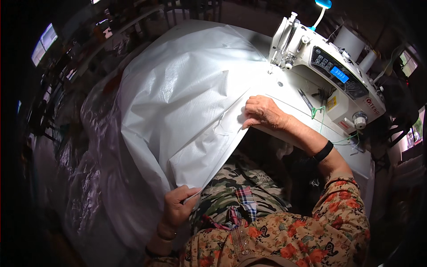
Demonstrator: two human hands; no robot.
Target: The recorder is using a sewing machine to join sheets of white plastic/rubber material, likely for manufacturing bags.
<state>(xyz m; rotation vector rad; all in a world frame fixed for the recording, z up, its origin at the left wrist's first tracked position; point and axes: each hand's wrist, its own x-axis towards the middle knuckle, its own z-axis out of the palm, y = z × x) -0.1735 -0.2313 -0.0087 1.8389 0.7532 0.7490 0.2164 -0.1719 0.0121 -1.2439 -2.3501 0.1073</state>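
Observation:
A large sheet of white woven plastic fabric (pixel 187 98) drapes over the sewing table and down onto my lap. My left hand (pixel 178 205) pinches the fabric's near corner at my lap. My right hand (pixel 263 112) lies flat on the fabric's edge on the table, fingers curled over it, holding it down. The fabric's long edge runs taut between both hands. A white industrial sewing machine (pixel 324 62) stands beyond my right hand, its needle area (pixel 287 66) about a hand's length further on.
Scissors (pixel 306 99) and green thread lie on the white table (pixel 302 111) beside the machine. Thread cones (pixel 351 42) stand behind it, a blue-headed lamp (pixel 322 5) above. More shiny plastic fabric (pixel 89 178) piles at my left. The room around is dark and cluttered.

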